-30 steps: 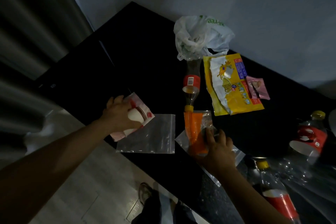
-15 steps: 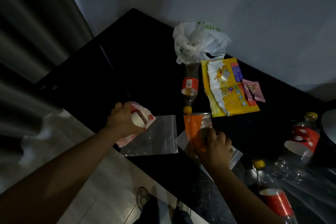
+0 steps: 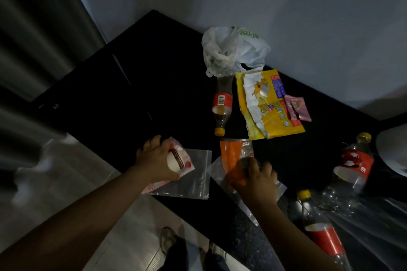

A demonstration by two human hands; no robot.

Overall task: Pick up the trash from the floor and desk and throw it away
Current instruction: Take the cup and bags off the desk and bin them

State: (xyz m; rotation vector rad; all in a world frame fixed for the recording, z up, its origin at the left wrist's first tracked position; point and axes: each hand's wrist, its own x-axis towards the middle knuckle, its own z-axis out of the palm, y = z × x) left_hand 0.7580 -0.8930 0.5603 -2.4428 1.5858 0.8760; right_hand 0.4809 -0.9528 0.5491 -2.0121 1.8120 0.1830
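Left hand (image 3: 156,158) grips a pink wrapper (image 3: 185,160), right hand (image 3: 257,182) an orange packet (image 3: 231,152); the bottle (image 3: 222,103) and yellow bag (image 3: 268,105) beyond them remain.

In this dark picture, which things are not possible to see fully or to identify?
Head view, right edge: the white object is cut off and unidentifiable.
The bottom edge cuts off the nearest bottle at its base.
The right hand, gripping the orange wrapper, hides its near end.
The left hand, holding the red-and-white wrapper, covers its print.
The floor at left is blurred and dark.
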